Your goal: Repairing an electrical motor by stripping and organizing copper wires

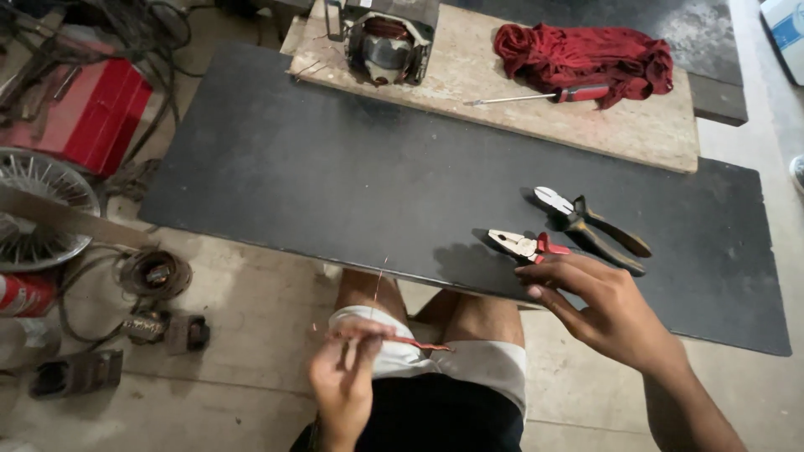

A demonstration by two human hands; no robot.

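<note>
Head view, left hand (342, 381) fingers pinching thin, perhaps copper wire (419, 343), right hand (599, 310) fingers apart over red-handled pliers (529, 246).

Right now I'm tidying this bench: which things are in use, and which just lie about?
In use:
- thin copper wire, pinched in left hand
- red-handled combination pliers, under right hand

Lying about:
- black-handled cutters
- red cloth
- red-handled screwdriver
- motor stator

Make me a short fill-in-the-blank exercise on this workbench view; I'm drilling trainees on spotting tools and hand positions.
1. The left hand pinches a thin copper ____ over the lap.
2. The right hand reaches toward the pliers with ____ handles.
3. The screwdriver lies on the wooden board beside a crumpled ____ cloth.
4. The side cutters rest on the ____ mat.

Missing words: wire; red; red; black
</note>
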